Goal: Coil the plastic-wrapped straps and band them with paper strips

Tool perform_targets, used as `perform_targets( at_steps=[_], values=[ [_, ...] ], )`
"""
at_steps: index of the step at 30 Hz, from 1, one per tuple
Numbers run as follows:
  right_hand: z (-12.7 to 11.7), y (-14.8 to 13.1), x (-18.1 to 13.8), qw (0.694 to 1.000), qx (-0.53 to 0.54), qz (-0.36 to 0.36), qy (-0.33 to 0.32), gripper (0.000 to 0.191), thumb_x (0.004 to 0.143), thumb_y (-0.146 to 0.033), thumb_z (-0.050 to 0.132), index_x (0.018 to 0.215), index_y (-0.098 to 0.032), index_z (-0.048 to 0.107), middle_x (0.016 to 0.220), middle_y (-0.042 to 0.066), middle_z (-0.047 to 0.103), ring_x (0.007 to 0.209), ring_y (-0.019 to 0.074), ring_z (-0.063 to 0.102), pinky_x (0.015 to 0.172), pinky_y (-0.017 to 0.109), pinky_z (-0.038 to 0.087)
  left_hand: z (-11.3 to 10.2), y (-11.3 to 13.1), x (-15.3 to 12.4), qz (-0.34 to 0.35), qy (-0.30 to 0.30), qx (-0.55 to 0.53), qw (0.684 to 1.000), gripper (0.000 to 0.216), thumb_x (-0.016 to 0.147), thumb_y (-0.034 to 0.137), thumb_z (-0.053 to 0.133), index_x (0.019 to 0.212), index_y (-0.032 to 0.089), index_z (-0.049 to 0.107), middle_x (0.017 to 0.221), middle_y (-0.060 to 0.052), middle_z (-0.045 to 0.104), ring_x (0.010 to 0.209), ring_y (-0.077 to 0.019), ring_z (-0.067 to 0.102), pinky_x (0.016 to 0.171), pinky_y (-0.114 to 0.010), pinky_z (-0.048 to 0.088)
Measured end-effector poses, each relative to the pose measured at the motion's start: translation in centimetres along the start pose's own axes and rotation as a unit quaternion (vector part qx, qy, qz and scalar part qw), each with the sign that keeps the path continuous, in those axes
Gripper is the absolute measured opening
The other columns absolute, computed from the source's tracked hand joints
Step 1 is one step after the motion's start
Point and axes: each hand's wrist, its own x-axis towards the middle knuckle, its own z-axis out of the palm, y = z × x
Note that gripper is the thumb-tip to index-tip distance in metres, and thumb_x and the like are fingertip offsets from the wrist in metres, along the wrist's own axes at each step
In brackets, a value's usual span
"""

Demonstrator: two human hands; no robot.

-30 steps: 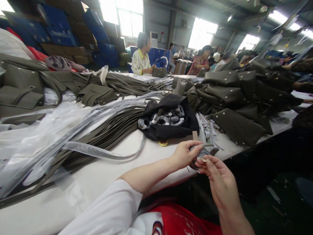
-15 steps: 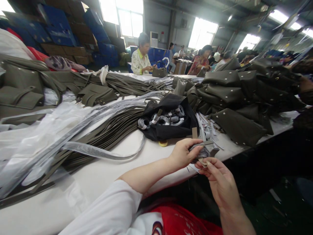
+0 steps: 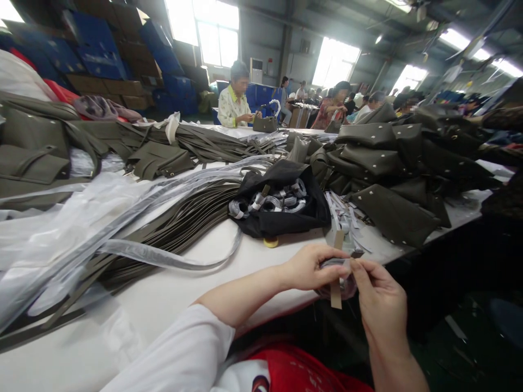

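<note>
Head camera, looking down past the table edge: we hold a small coiled strap (image 3: 341,272), wrapped in clear film, between both hands just off the near edge of the white table (image 3: 171,294). Our left hand (image 3: 308,267) is closed around the coil from the left, thumb on top. Our right hand (image 3: 378,302) pinches a tan paper strip (image 3: 335,294) that hangs down from the coil, fingertips together on it. The two hands meet at the bundle, touching or nearly so.

Just beyond them on the table sits an open black bag (image 3: 281,204) filled with more film-wrapped coils, a small yellow roll (image 3: 270,242) at its near edge. Loose strips and scraps (image 3: 343,218) lie to its right. Farther right rises a heap of olive-green bag panels (image 3: 392,163) dotted with metal studs. To the left, long olive straps (image 3: 175,218) fan across the table under clear plastic sleeves (image 3: 81,218).

Across the table a person in a pale shirt (image 3: 232,103) handles a small olive bag (image 3: 265,124); others work behind, near stacked blue cartons (image 3: 98,43).
</note>
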Motion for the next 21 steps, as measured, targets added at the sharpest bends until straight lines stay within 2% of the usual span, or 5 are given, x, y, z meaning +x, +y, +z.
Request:
perform_targets(
  at_steps=[3,7,12,17,21],
  values=[
    [-0.2,0.1,0.2,1.0,-0.016,-0.022,0.005,0.023,0.082,-0.042,0.073,0.084,-0.02,0.07,0.077,0.002,0.069,0.068,0.0188,0.061,0.063,0.03,0.049,-0.1,-0.1,0.0,-0.004,-0.01,-0.001,1.0,0.058,0.069,0.035,0.08,0.122,0.016,0.067,0.102,-0.007,0.073,0.089,-0.0207,0.068,0.083,-0.027,0.052],
    [-1.0,-0.2,-0.5,0.987,-0.089,-0.125,-0.051,0.014,0.089,-0.03,0.062,0.1,-0.023,0.067,0.087,0.003,0.066,0.077,0.0203,0.062,0.071,0.033,0.05,-0.6,-0.9,0.4,-0.043,0.075,-0.016,0.996,0.053,0.067,0.016,0.07,0.12,0.014,0.067,0.108,-0.008,0.072,0.092,-0.02,0.067,0.085,-0.028,0.052],
    [-0.4,-0.4,-0.5,0.902,-0.267,-0.298,-0.162,0.036,0.086,-0.018,0.06,0.12,-0.025,0.064,0.095,0.007,0.068,0.085,0.0254,0.064,0.08,0.041,0.05,-1.1,-2.0,0.9,-0.088,0.128,-0.113,0.981,0.05,0.069,0.021,0.072,0.117,0.011,0.067,0.097,-0.008,0.072,0.08,-0.0172,0.066,0.074,-0.025,0.053],
    [-0.1,-1.4,-0.7,0.874,-0.262,-0.381,-0.146,0.037,0.091,-0.013,0.059,0.122,-0.031,0.068,0.091,0.004,0.074,0.08,0.0223,0.068,0.078,0.037,0.052,-1.5,-2.9,1.3,-0.092,0.175,-0.129,0.972,0.051,0.067,0.025,0.076,0.116,0.011,0.067,0.098,-0.008,0.072,0.083,-0.0177,0.066,0.077,-0.026,0.053],
    [-3.5,-2.7,-3.0,0.853,-0.268,-0.439,-0.089,0.048,0.085,-0.01,0.066,0.127,-0.033,0.066,0.091,0.002,0.075,0.076,0.021,0.068,0.075,0.034,0.051,-3.7,-3.5,1.6,-0.097,0.262,-0.065,0.958,0.048,0.069,0.019,0.072,0.117,0.013,0.067,0.107,-0.008,0.072,0.094,-0.0202,0.067,0.089,-0.031,0.052]
  ],
)
